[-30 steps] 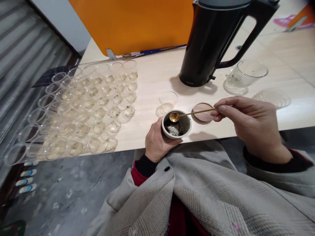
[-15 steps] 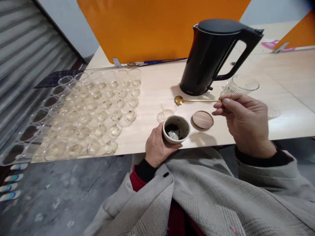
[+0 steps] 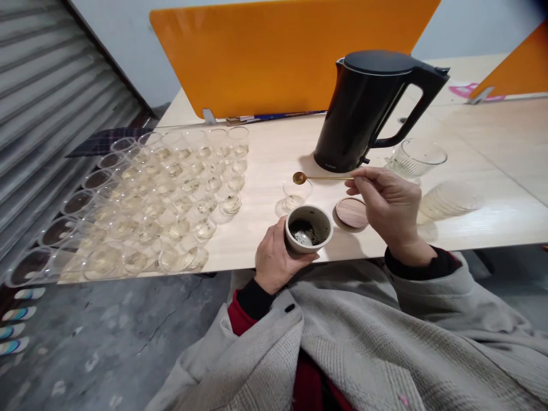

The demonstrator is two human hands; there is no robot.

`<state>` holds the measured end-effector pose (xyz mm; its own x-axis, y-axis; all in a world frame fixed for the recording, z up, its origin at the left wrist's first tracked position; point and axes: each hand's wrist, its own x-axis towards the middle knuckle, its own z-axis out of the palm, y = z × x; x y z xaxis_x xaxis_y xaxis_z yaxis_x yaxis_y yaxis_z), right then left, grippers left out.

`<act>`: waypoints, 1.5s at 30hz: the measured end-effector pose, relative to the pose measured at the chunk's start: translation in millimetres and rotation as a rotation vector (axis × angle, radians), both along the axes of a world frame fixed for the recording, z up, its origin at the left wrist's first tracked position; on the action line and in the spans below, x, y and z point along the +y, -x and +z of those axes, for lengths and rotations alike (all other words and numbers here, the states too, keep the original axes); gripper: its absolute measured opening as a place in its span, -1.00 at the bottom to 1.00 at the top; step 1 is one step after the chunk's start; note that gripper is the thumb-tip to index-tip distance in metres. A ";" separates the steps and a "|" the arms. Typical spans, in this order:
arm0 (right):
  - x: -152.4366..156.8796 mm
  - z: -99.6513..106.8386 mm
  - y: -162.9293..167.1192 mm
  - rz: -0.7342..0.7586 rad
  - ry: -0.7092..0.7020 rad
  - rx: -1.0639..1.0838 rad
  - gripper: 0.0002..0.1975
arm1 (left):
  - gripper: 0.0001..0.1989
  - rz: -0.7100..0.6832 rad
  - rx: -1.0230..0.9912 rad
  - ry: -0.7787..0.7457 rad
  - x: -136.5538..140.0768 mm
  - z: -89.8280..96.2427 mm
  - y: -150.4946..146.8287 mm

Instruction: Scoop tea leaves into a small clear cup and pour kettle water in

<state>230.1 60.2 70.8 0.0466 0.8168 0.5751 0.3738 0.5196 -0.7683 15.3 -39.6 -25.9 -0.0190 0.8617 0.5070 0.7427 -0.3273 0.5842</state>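
Observation:
My left hand (image 3: 276,255) is wrapped round a small pale cup (image 3: 309,228) with dark loose leaves, apparently tea, inside. Between thumb and fingers, my right hand (image 3: 387,208) pinches the handle of a long gold spoon (image 3: 300,178). The spoon's bowl is tilted over a clear plastic cup (image 3: 295,197) that stands alone behind the pale cup. Some dark bits lie in the bottom of that clear cup. A round wooden lid (image 3: 351,213) lies on the table, partly covered by my right hand.
Rows of clear plastic cups (image 3: 171,188) with dark bits fill the table's left side. A black kettle (image 3: 363,108) stands at the back, before an orange divider (image 3: 274,57). To the right are a ribbed glass (image 3: 417,158) and a lying stack of clear cups (image 3: 454,200).
My right hand has moved left with the spoon, and its bowl has turned over above the lone clear cup. The stack of cups at right has come into view. The left hand still holds the cup.

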 end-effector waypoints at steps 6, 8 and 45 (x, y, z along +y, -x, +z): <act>-5.5 19.5 -28.6 -0.114 -0.021 0.278 -0.93 | 0.05 -0.004 -0.003 -0.006 0.4 -0.7 1.4; -3.8 27.3 -52.1 -0.224 -0.113 0.337 -0.93 | 0.04 -0.002 -0.015 -0.012 0.6 -2.2 1.7; 37.5 19.5 -143.9 -0.605 -0.046 -0.942 -0.43 | 0.00 -0.007 0.016 -0.036 -1.1 2.7 -4.8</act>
<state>374.0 97.8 90.3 -0.0407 0.7839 0.6195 0.9967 0.0757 -0.0304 20.2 -40.7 -23.2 -0.0046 0.8428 0.5382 0.7491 -0.3536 0.5602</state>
